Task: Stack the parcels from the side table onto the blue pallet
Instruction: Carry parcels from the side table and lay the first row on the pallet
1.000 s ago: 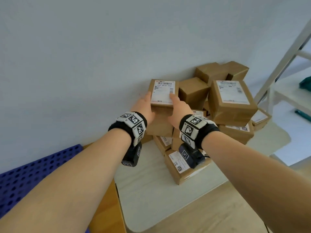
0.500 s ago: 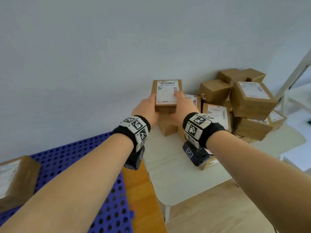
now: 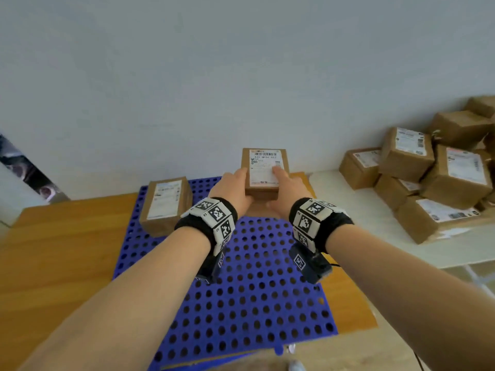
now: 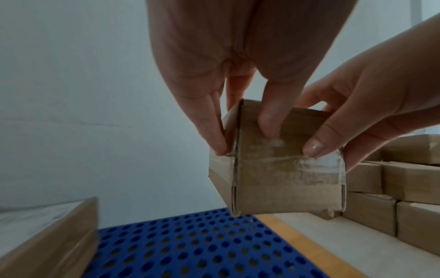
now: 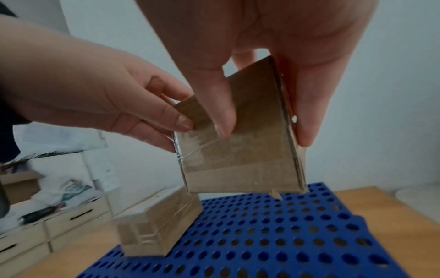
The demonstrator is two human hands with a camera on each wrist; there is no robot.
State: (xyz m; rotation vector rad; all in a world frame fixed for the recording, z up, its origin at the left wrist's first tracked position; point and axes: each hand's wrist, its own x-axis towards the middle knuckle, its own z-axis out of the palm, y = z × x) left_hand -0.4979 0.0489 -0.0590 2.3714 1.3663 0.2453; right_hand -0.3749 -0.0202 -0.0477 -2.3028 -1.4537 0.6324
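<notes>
A small brown parcel [image 3: 263,170] with a white shipping label on top hangs in the air above the far right part of the blue perforated pallet [image 3: 249,285]. My left hand [image 3: 235,190] grips its left side and my right hand [image 3: 285,188] grips its right side, thumbs on top. In the left wrist view the parcel [image 4: 278,173] is clear of the pallet [image 4: 190,248]; the right wrist view shows the same parcel [image 5: 240,156] above the pallet [image 5: 273,235]. Another labelled parcel [image 3: 166,204] lies on the pallet's far left.
A pile of several brown parcels [image 3: 428,178] sits on the white side table [image 3: 361,236] to the right. The pallet lies on an orange wooden tabletop [image 3: 61,250] against a pale wall. Low drawers [image 5: 59,225] stand further left.
Both hands have carried the parcel left, from the pile on the side table to above the pallet. My view has swung left, bringing the pallet and its parcel to the centre.
</notes>
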